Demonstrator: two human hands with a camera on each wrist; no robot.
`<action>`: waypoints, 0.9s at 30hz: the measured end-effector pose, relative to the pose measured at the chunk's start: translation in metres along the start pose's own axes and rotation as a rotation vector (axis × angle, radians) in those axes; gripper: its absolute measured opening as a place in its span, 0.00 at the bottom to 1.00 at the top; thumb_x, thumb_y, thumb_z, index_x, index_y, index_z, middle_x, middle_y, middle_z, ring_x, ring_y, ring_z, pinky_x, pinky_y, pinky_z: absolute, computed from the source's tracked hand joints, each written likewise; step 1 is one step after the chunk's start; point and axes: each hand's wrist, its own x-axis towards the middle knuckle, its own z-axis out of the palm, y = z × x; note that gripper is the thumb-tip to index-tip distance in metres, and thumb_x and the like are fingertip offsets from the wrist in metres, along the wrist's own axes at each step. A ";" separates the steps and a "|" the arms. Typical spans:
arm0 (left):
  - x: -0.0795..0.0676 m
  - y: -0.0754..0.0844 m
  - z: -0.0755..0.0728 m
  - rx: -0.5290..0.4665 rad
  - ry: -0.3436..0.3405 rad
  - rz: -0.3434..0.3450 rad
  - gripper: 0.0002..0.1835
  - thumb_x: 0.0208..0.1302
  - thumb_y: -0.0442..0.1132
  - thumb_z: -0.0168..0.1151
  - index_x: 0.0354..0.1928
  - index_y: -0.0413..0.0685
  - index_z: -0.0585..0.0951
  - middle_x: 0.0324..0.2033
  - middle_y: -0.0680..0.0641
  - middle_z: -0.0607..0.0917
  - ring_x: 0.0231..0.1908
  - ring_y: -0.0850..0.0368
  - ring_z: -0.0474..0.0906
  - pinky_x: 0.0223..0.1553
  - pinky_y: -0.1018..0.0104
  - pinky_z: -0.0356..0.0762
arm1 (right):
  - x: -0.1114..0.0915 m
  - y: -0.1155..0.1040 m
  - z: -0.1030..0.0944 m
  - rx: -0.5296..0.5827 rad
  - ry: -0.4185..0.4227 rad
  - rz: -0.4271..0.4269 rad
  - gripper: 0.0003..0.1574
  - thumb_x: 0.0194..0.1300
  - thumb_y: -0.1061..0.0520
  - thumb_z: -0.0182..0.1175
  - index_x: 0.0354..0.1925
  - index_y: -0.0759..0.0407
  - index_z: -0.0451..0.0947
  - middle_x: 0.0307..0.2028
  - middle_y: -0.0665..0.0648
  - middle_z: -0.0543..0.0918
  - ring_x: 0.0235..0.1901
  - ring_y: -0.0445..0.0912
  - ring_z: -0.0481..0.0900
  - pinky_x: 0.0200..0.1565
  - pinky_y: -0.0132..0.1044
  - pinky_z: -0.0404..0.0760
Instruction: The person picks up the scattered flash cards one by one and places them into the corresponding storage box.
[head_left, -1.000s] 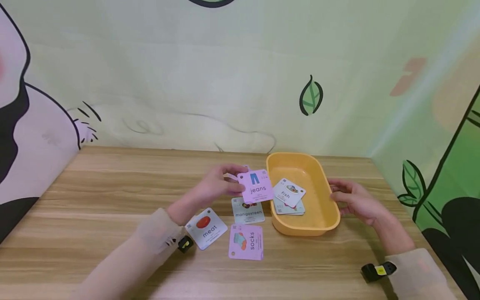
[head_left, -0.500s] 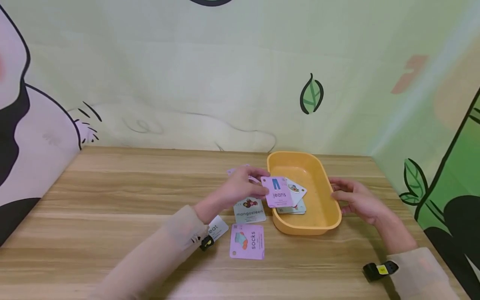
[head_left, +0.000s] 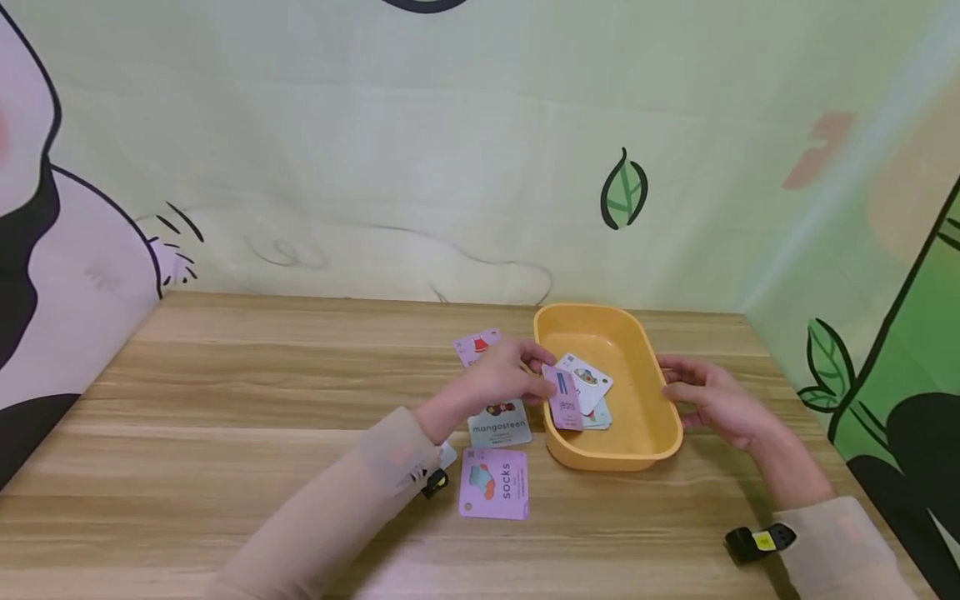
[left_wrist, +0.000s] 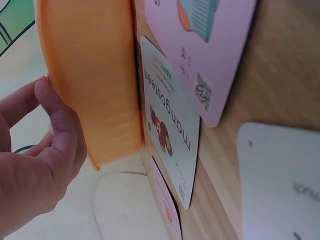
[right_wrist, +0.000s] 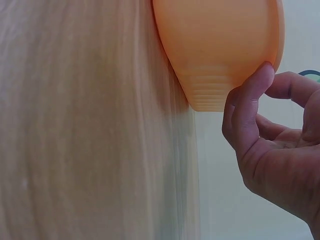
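Yellow tray (head_left: pixel 630 417) stands near the far edge of the table (head_left: pixel 300 375), right of centre. The right hand (head_left: pixel 712 402) grips its right rim. The left hand (head_left: pixel 506 373) has bent fingers at the left rim; whether they pinch the jeans card (head_left: pixel 566 407), just inside, I cannot tell.

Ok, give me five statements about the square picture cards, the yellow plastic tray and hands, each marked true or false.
The purple square socks card lies on the brown wooden table. True.
The bare right hand touches the yellow plastic tray. True.
The pale square mangosteen card lies inside the tray. False: the mangosteen card is on the table.
A white square picture card lies in the tray. True.
The purple jeans card lies under the socks card. False: the jeans card is at the tray's left side, by the left hand.
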 end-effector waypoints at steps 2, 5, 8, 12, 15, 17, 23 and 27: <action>0.001 0.000 0.001 0.071 0.011 -0.003 0.21 0.63 0.31 0.72 0.57 0.36 0.82 0.32 0.48 0.74 0.23 0.57 0.76 0.22 0.71 0.72 | 0.000 0.000 0.000 -0.001 0.001 -0.002 0.41 0.74 0.64 0.54 0.76 0.77 0.48 0.59 0.74 0.67 0.43 0.45 0.81 0.35 0.42 0.87; 0.002 -0.001 0.002 0.139 0.029 -0.005 0.20 0.64 0.35 0.73 0.57 0.39 0.83 0.30 0.50 0.73 0.20 0.59 0.68 0.17 0.70 0.61 | 0.000 0.000 0.000 -0.003 0.001 -0.002 0.41 0.74 0.64 0.54 0.76 0.77 0.48 0.59 0.74 0.67 0.44 0.45 0.81 0.35 0.42 0.87; 0.002 -0.002 0.001 0.151 0.041 0.010 0.18 0.65 0.36 0.72 0.56 0.40 0.84 0.32 0.50 0.73 0.21 0.59 0.66 0.18 0.70 0.61 | 0.000 0.000 0.000 -0.004 0.003 -0.001 0.41 0.74 0.64 0.54 0.76 0.77 0.48 0.60 0.74 0.67 0.44 0.44 0.81 0.35 0.42 0.87; 0.001 -0.003 -0.002 0.147 0.065 0.040 0.16 0.65 0.36 0.71 0.54 0.41 0.84 0.35 0.49 0.76 0.28 0.58 0.70 0.23 0.70 0.67 | -0.001 0.000 0.000 -0.007 0.004 0.002 0.41 0.74 0.64 0.54 0.76 0.76 0.48 0.60 0.74 0.67 0.44 0.44 0.81 0.35 0.41 0.87; 0.001 -0.005 -0.007 0.147 0.092 0.049 0.15 0.64 0.36 0.71 0.51 0.40 0.84 0.35 0.49 0.78 0.32 0.58 0.72 0.28 0.71 0.70 | -0.001 0.000 0.000 -0.007 0.004 0.005 0.42 0.74 0.64 0.54 0.76 0.76 0.48 0.60 0.74 0.67 0.44 0.44 0.81 0.35 0.41 0.87; 0.001 -0.007 -0.012 0.157 0.111 0.046 0.15 0.62 0.36 0.72 0.50 0.40 0.85 0.34 0.49 0.78 0.33 0.57 0.72 0.29 0.70 0.72 | -0.001 0.000 0.000 -0.006 0.004 0.005 0.42 0.74 0.64 0.54 0.76 0.76 0.48 0.61 0.74 0.67 0.44 0.44 0.81 0.35 0.41 0.87; 0.001 -0.014 -0.027 0.159 0.127 0.022 0.18 0.61 0.38 0.74 0.51 0.40 0.84 0.34 0.47 0.80 0.35 0.56 0.74 0.33 0.68 0.74 | -0.001 0.000 -0.001 -0.004 -0.001 0.001 0.42 0.74 0.64 0.54 0.76 0.76 0.48 0.60 0.75 0.67 0.44 0.45 0.81 0.35 0.42 0.87; -0.002 -0.016 -0.039 0.149 0.122 0.011 0.17 0.65 0.38 0.70 0.53 0.38 0.82 0.36 0.45 0.81 0.36 0.53 0.77 0.37 0.64 0.78 | -0.001 0.001 -0.002 -0.005 -0.006 -0.005 0.41 0.74 0.64 0.54 0.76 0.77 0.48 0.59 0.74 0.68 0.43 0.46 0.81 0.34 0.42 0.87</action>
